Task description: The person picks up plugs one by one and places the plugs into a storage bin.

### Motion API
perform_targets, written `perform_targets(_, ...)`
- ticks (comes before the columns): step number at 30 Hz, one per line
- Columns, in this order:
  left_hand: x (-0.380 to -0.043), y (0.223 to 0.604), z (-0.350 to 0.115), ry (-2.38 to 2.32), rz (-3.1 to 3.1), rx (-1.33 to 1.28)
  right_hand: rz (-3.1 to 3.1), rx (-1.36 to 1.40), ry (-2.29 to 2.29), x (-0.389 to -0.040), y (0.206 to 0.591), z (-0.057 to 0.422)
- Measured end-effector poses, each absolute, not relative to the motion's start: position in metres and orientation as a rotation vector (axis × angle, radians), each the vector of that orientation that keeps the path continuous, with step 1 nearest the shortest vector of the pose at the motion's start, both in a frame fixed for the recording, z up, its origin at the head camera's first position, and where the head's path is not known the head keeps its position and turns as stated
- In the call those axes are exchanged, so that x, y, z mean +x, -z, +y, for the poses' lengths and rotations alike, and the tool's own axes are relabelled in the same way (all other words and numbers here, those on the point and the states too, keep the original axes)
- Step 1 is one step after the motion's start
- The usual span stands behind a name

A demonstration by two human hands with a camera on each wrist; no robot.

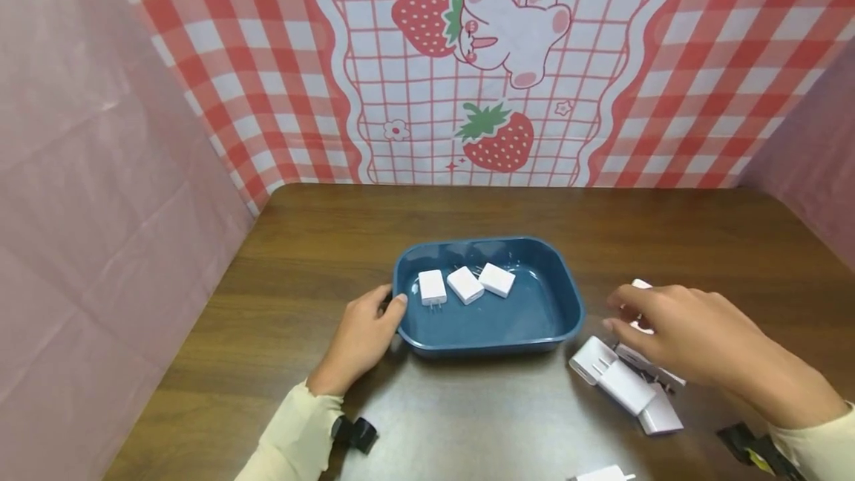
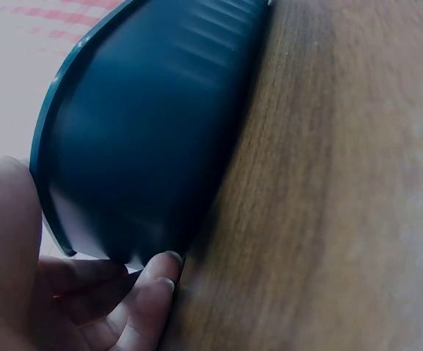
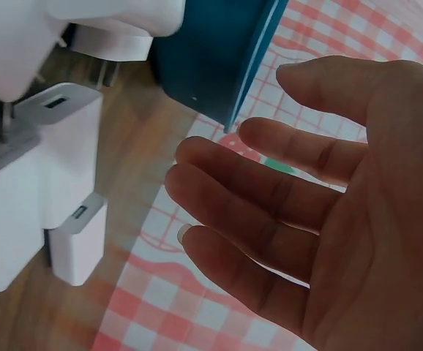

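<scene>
My left hand [image 1: 364, 336] grips the left end of a dark blue rectangular tray [image 1: 467, 329], thumb over the rim and fingers against the outer wall. Inside, three white USB charger plugs [image 1: 432, 286] lie toward the back left. My right hand [image 1: 695, 329] hovers right of the tray, above a loose pile of white charger plugs [image 1: 626, 386]. In the right wrist view its fingers [image 3: 248, 186] are relaxed and spread, with nothing in them. Part of the pile is hidden beneath that hand in the head view.
Another white plug [image 1: 604, 474] lies at the front edge of the head view. The brown wooden table [image 1: 320, 243] meets a red-checked cloth [image 1: 267, 58] at the back, and pink sheets [image 1: 100, 169] hang at both sides.
</scene>
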State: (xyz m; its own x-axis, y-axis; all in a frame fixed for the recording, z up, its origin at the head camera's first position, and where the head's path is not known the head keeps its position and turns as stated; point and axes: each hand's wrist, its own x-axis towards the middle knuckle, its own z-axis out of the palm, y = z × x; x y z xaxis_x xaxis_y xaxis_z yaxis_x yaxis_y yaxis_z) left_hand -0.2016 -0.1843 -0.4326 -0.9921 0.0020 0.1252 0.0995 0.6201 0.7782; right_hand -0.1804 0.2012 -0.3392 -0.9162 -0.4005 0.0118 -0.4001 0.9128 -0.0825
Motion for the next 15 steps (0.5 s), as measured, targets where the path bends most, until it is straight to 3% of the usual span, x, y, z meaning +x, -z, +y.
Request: perform_targets(15, -0.202, 0.433, -0.186, 1.312, -2.728, -0.079, 3.09, -0.62, 0.192, -0.151, 0.361, 0.215)
